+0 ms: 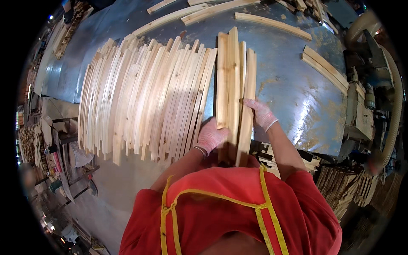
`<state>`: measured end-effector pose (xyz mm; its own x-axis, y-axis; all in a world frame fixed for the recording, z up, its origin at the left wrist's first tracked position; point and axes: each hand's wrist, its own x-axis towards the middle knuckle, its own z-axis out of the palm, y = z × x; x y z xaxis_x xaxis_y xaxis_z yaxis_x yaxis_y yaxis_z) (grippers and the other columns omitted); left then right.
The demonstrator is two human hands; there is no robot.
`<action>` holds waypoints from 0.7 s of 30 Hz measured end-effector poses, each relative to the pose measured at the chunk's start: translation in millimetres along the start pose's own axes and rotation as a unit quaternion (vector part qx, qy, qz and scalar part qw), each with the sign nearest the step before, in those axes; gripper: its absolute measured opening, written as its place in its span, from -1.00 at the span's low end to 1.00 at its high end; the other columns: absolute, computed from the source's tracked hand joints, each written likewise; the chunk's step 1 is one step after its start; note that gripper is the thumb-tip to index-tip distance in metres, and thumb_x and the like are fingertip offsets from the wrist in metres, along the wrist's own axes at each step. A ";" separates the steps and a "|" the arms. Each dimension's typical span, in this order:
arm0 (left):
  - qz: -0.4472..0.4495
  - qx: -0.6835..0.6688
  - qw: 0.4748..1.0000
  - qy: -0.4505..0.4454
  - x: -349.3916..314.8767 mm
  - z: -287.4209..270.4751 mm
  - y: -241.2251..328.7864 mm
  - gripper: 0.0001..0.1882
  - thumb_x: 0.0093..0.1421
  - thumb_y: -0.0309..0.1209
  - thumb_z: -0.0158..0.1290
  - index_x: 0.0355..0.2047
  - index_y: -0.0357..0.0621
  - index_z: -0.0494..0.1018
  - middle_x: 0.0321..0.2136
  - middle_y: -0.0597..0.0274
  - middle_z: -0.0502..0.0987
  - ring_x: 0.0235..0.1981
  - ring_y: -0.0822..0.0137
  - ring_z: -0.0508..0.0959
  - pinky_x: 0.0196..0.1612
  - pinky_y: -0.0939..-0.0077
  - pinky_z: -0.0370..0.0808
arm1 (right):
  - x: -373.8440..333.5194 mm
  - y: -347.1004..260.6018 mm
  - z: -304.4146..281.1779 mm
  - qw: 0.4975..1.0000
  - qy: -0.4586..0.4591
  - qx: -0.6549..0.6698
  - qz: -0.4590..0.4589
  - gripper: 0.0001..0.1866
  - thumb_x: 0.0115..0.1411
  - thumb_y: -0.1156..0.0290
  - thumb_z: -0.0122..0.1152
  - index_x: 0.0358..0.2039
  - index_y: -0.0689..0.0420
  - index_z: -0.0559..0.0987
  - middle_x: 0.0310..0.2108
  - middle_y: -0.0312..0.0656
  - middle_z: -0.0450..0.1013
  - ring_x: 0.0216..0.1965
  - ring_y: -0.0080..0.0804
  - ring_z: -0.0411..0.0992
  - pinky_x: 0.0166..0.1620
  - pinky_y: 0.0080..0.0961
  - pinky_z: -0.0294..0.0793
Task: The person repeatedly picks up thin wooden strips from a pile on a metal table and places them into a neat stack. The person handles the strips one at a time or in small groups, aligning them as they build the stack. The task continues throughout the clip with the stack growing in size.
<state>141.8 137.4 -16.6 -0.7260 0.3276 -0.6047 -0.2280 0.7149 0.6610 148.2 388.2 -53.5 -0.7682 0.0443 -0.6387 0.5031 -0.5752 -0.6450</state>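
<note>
In front of me stands a small bundle of long pale wooden strips (231, 76), running away from my body across the table. My left hand (212, 136), in a light pinkish work glove, grips the bundle's left side near its close end. On the right side, my gloved right hand (260, 112) holds the outermost wooden strip (246, 127), which is slightly parted from the others. Left of the bundle, a wide row of wooden strips (144, 97) lies side by side, their ends uneven. A narrow gap separates that row from the bundle. My fingertips are partly hidden behind the wood.
The grey metal table (289, 76) carries loose strips along its far side and a curved pair of strips (325, 70) at the right. Machinery with a ribbed hose (389, 106) stands beyond the right edge. Stacked wood (346, 187) sits low right; a metal frame cart (70, 157) stands left.
</note>
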 end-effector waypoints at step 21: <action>0.173 0.422 0.852 0.259 -47.2 -21.1 -53.0 -0.20 0.13 -0.17 0.25 0.38 -0.10 0.34 0.32 0.06 0.32 0.36 -0.03 0.27 0.39 -0.11 0.21 | 14.9 -12.4 -17.1 0.897 0.240 -0.329 -0.171 -0.53 0.27 0.36 0.25 0.16 0.28 0.57 -0.20 -0.06 0.63 -0.18 -0.11 0.62 -0.11 -0.16 0.60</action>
<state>174.5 71.0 -13.8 -0.8936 0.4486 -0.0178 0.4463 0.8919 0.0731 137.3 410.0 -62.2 -0.7429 0.5636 -0.3613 0.5165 0.1392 -0.8449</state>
